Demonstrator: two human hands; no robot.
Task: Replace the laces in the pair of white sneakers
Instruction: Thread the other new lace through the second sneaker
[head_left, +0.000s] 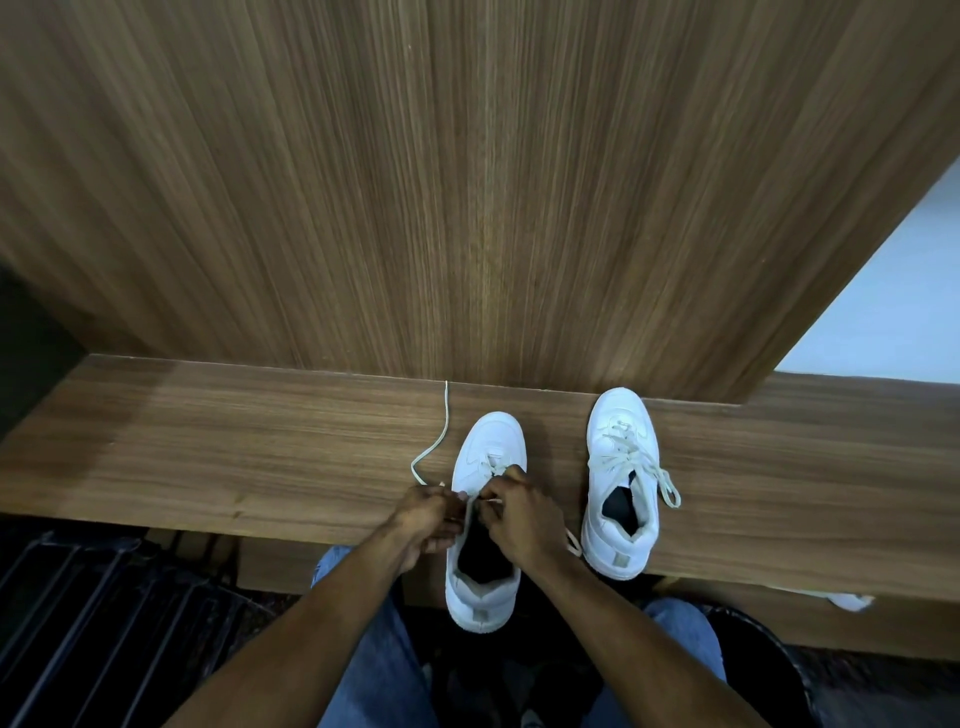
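Observation:
Two white sneakers stand on a wooden ledge (208, 457), toes pointing away from me. The left sneaker (485, 441) overhangs the ledge's near edge with its heel. My left hand (428, 517) grips its left side at the eyelets. My right hand (519, 512) pinches a cream lace end over the tongue. The lace's (441, 431) other end trails left and up across the ledge. The right sneaker (621, 467) is fully laced, its lace ends loose on the right side.
A tall wooden panel (467, 182) rises directly behind the ledge. A white wall (893, 301) shows at the right. Dark slatted furniture (93, 613) sits at lower left, a dark round bin (769, 670) at lower right. My jeans-covered knees are below the ledge.

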